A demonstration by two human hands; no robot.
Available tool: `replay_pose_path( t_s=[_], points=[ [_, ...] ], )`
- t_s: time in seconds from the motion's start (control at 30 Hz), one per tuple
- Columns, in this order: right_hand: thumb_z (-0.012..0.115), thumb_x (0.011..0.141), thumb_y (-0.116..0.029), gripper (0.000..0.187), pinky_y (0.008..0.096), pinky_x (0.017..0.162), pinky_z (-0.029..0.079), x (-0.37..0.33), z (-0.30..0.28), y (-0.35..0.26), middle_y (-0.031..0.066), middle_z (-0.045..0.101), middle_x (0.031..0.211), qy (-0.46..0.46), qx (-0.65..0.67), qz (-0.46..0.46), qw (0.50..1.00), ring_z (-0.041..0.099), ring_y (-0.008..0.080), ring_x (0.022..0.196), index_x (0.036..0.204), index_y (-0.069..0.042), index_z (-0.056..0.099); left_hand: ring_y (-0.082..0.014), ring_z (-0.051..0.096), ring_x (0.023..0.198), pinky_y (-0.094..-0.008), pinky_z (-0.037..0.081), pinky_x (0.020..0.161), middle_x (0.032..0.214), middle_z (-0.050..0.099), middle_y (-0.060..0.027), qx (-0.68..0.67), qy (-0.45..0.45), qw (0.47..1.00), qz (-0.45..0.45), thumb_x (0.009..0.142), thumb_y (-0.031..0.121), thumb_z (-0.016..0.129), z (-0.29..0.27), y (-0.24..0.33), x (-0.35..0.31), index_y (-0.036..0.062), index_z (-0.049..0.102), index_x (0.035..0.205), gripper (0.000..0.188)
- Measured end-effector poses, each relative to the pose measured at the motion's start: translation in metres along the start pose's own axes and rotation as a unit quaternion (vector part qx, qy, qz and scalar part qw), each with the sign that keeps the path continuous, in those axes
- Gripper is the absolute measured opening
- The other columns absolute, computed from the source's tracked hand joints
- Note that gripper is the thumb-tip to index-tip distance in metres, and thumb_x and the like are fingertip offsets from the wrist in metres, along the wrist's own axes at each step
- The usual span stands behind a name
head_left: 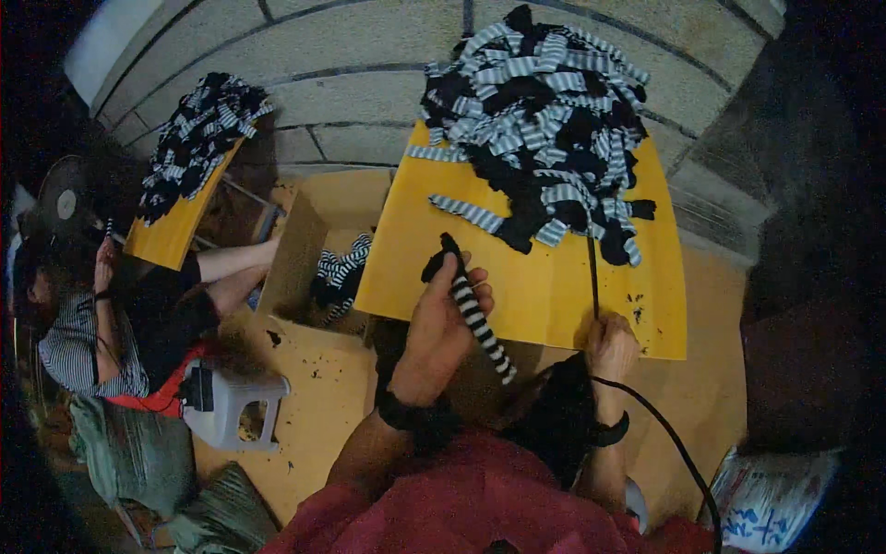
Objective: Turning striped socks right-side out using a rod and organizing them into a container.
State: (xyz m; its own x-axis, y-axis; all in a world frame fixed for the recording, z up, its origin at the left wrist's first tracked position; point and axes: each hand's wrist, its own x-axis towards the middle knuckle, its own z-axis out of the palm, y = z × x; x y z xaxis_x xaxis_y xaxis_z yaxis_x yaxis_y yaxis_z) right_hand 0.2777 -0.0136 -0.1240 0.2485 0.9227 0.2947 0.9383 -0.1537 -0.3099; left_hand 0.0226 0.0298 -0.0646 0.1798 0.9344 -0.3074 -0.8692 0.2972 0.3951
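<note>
My left hand [441, 323] is closed on a narrow black-and-white striped knit piece [475, 319] that looks like a sock. Its black end sticks up past my thumb, while the striped end hangs down to the right. At the table's near edge, my right hand [614, 343] grips a thin dark rod [592, 272], which points away from me toward a heap of similar striped knit pieces [544, 120]. One striped piece [469, 212] lies stretched out at the heap's near left edge. All of this is over a yellow tabletop [406, 268].
Left of the table, an open cardboard box [305, 198] holds some striped pieces. Farther left, a seated person [111, 342] works at another yellow board [189, 242] with its own heap. A grey plastic stool [235, 406] stands nearby. A black cable [669, 434] runs past my right forearm.
</note>
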Motion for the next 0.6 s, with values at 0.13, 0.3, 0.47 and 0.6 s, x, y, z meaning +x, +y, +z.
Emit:
replay_pose_path(
  t_s=[0.13,0.3,0.47,0.6],
  points=[
    [0.060,0.076,-0.015,0.022,0.0436,0.060,0.047,-0.002,-0.009,-0.005,0.0237,0.059,0.079,-0.023,-0.014,0.064,0.998,0.059,0.0394,0.072,0.093,-0.001,0.058,-0.0177,0.052,0.072,-0.0313,0.048,0.065,0.083,0.054,-0.0088,-0.095,-0.022,0.995,-0.024,0.093,0.032,0.048,-0.006,0.015,0.006,0.0047,0.049,0.109,0.032],
    [0.056,0.082,-0.012,0.020,0.0312,0.056,0.043,-0.034,-0.023,0.003,0.0109,0.059,0.074,0.062,0.304,0.116,0.943,0.054,0.0211,0.063,0.095,0.002,0.056,-0.0121,0.045,0.061,-0.0250,0.043,0.056,0.076,0.048,-0.0051,-0.100,-0.011,0.995,0.027,0.094,0.031,0.046,-0.009,0.028,0.012,0.0067,0.049,0.109,0.029],
    [0.057,0.084,-0.010,0.015,0.0231,0.053,0.038,-0.088,-0.082,-0.022,0.0001,0.055,0.069,0.054,0.491,0.158,0.855,0.046,0.0087,0.059,0.093,0.002,0.059,-0.0073,0.038,0.050,-0.0205,0.035,0.043,0.069,0.045,-0.0033,-0.174,-0.068,0.982,0.019,0.094,0.031,0.045,-0.021,0.049,0.027,0.0043,0.049,0.107,0.030],
    [0.066,0.078,-0.009,0.014,0.0198,0.054,0.035,-0.103,-0.130,-0.036,-0.0002,0.055,0.068,-0.094,0.512,0.262,0.812,0.046,0.0065,0.061,0.085,0.003,0.063,-0.0055,0.034,0.045,-0.0183,0.029,0.038,0.067,0.044,-0.0024,-0.247,-0.079,0.966,0.020,0.094,0.031,0.046,-0.016,0.058,0.026,0.0021,0.049,0.105,0.031]
  ],
)
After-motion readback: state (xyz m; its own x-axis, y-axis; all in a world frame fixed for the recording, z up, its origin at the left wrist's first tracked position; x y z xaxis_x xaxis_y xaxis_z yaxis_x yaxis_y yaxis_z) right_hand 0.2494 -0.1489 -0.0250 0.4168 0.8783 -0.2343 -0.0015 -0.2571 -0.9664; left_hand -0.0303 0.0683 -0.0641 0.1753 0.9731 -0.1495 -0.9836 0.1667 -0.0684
